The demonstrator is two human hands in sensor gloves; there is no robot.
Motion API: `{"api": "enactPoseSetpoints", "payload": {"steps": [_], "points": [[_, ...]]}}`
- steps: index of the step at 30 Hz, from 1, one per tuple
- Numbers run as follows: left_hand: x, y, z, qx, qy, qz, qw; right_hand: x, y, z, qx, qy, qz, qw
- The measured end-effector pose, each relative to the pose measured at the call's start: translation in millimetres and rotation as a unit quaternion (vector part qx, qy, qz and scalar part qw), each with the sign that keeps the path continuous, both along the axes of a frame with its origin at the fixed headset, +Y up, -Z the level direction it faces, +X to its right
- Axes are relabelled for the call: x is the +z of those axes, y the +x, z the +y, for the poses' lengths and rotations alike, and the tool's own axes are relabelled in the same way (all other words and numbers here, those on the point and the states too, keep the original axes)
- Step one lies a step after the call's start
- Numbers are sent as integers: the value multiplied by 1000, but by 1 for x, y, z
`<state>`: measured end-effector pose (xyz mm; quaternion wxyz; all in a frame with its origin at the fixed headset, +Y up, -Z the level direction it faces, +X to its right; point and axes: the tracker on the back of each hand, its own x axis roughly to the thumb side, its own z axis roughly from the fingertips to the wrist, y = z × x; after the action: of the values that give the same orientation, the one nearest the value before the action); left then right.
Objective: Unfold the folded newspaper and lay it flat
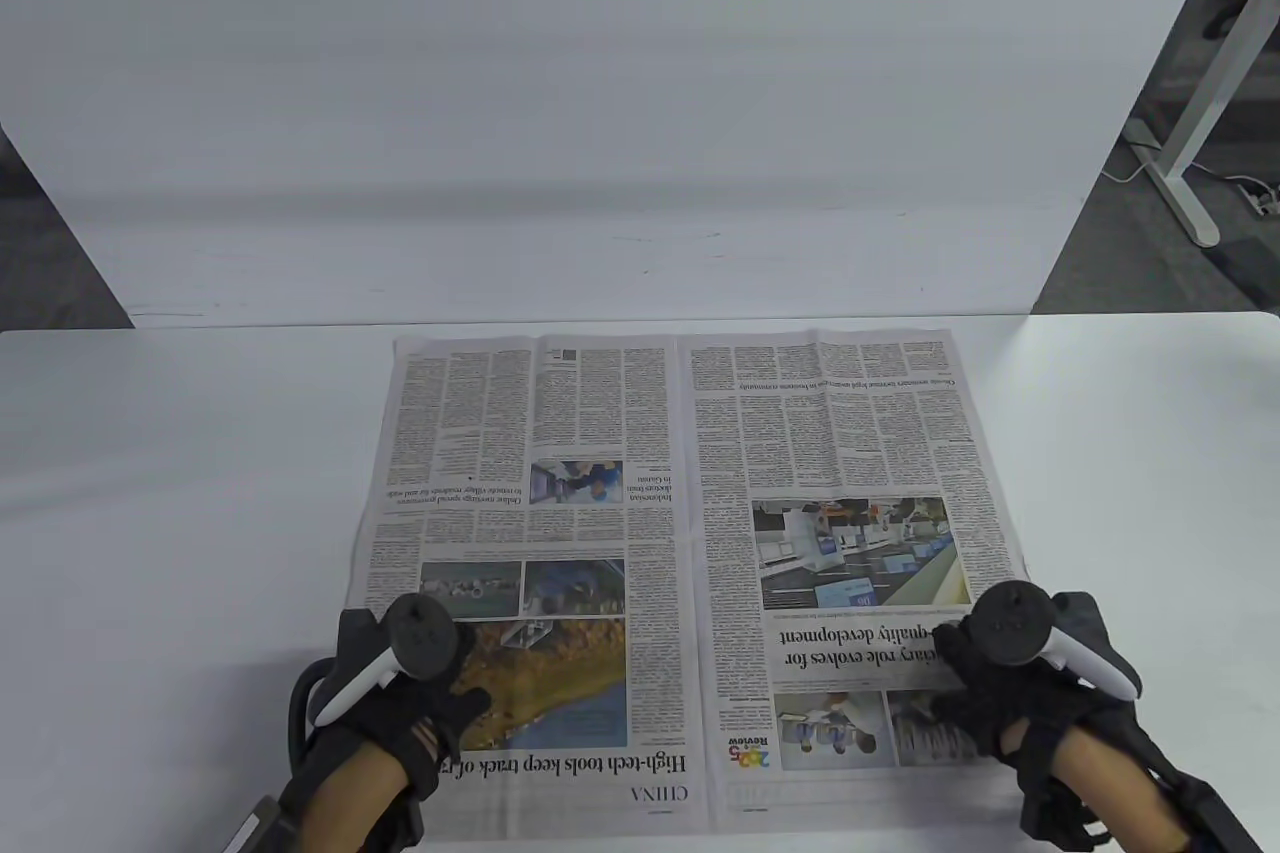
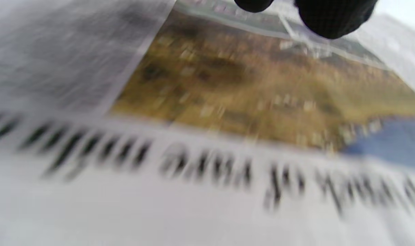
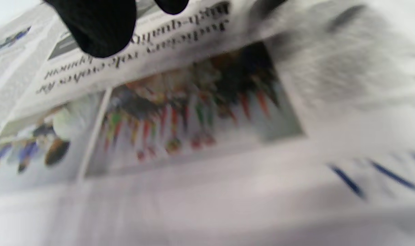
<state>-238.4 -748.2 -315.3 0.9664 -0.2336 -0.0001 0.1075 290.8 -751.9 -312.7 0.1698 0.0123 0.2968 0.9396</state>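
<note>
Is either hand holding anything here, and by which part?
No clear grip: both the left hand and right hand rest on the newspaper's near corners; finger curl cannot be told.

Your newspaper (image 1: 690, 533) lies opened out flat on the white table's near middle, two pages side by side, headlines toward you.

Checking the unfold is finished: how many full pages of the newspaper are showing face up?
2. The newspaper lies open on the table: the left page under the left hand, the right page under the right hand.
</note>
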Motion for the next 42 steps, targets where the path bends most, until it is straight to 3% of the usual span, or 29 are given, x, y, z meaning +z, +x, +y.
{"api": "enactPoseSetpoints", "payload": {"steps": [4,6,8,10,18,26,32,35,38,42], "points": [[-22,7,-6,0,2,22,1000,-23,-9,-4,9,25,-24,999],[-21,6,-15,13,25,21,999,-24,-11,-10,-1,47,-28,998],[-19,5,-23,8,2,16,1000,-24,-11,-17,11,61,-23,998],[-17,5,-25,-8,16,6,1000,-23,-12,-19,32,59,-8,998],[-9,3,-12,0,4,3,1000,-15,-15,-3,35,51,-1,998],[15,1,7,2,-80,12,997,7,-25,12,67,-8,27,997],[13,2,12,-6,-65,14,998,6,-32,20,78,15,17,997],[14,20,40,-8,-89,19,996,4,-40,43,65,33,13,997],[5,55,61,-17,-43,-7,999,-3,-63,61,47,64,9,997],[-8,109,52,-23,-11,-68,997,-11,-115,57,-2,131,27,991]]}}
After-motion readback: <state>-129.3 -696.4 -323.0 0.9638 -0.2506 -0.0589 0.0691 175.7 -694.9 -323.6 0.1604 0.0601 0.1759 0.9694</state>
